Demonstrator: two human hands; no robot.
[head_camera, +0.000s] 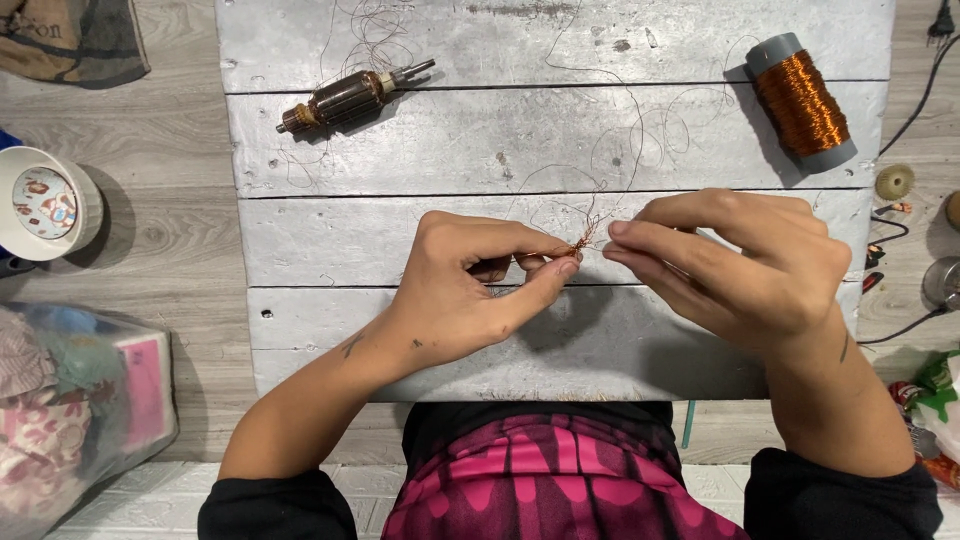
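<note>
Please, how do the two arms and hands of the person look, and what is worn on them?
Both hands, left hand and right hand, are bare, without gloves or rings. Black sleeves are pushed up to the elbows. Each forearm carries a small dark mark like a tattoo.

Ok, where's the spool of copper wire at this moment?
In the head view, the grey spool of copper wire lies at the far right corner of the whitewashed plank board, beyond the right hand.

both hands (470, 290) (735, 265) pinch, fingertips nearly meeting.
</note>
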